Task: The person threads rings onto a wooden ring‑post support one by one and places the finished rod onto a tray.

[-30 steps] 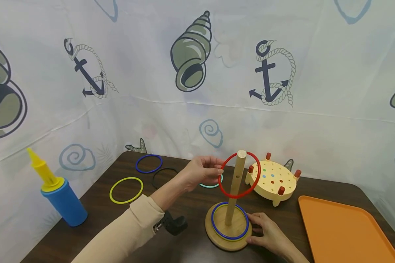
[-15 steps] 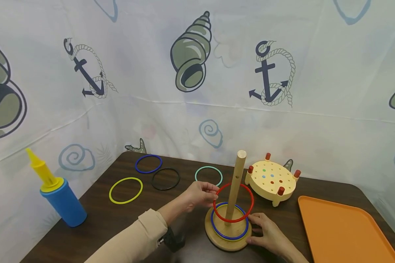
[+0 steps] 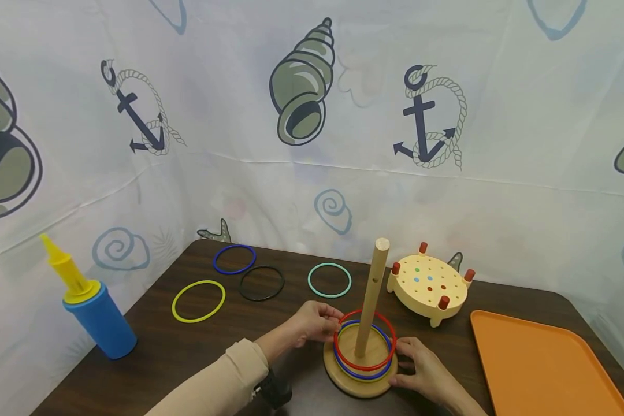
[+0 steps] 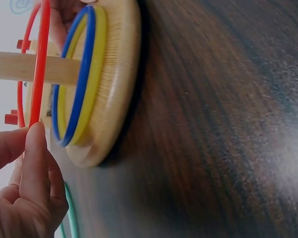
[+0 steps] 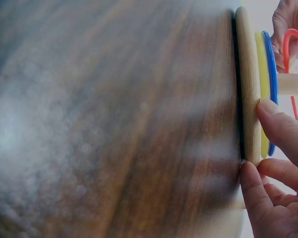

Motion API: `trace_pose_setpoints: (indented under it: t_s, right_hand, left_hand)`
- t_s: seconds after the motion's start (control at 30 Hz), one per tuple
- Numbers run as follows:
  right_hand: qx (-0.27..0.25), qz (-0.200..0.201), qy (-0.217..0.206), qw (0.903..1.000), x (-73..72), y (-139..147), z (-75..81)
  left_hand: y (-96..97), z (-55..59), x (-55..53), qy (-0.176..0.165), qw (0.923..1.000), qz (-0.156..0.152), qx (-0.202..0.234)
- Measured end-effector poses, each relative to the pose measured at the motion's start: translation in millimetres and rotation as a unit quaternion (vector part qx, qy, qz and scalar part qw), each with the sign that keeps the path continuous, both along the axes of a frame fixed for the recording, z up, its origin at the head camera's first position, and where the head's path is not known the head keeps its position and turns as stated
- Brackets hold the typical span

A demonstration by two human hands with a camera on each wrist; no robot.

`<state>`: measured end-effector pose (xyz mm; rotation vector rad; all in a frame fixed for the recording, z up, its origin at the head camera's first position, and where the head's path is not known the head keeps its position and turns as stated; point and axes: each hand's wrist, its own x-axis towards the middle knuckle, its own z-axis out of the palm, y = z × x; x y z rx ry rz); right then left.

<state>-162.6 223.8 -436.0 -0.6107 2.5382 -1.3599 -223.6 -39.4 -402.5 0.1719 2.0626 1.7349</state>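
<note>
A wooden peg (image 3: 373, 289) rises from a round wooden base (image 3: 361, 389) on the dark table. Around its foot lie a yellow ring (image 4: 99, 54) and, on top of that, a blue ring (image 4: 85, 59). My left hand (image 3: 314, 325) pinches a red ring (image 4: 38, 74) between thumb and fingertips at its left side. That ring encircles the peg and hangs a little above the blue one, as the left wrist view shows. My right hand (image 3: 425, 368) grips the base's right rim, its fingers on both faces of the edge in the right wrist view.
Behind my left arm lie loose rings: yellow (image 3: 174, 303), black (image 3: 262, 299), blue (image 3: 234, 273) and mint green (image 3: 330, 296). A cream pegged stool-like toy (image 3: 430, 283) stands behind the peg. An orange tray (image 3: 551, 364) lies right; a blue-and-yellow hand pump (image 3: 101, 320) stands left.
My left hand has lowered the red ring along the peg, from near its top down to just above the blue ring. The right hand stays at the base.
</note>
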Motion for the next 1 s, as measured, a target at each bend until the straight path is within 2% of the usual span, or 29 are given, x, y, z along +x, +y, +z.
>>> trace_pose_setpoints:
  t_s: [0.3, 0.77, 1.0]
  right_hand:
    - [0.001, 0.000, 0.011, 0.9999, -0.2, -0.9, -1.1]
    - [0.002, 0.000, 0.020, 0.9998, 0.0, -1.1, 0.2]
    - [0.003, -0.003, 0.015, 0.9999, 0.3, -0.8, -0.1]
  left_hand:
    - [2.0, -8.4, 2.2, 0.010, 0.9996, 0.008, -0.024]
    - [4.0, -7.3, 4.7, 0.028, 0.9986, 0.014, -0.043]
    - [3.2, -11.4, 4.6, 0.027, 0.9987, 0.015, -0.040]
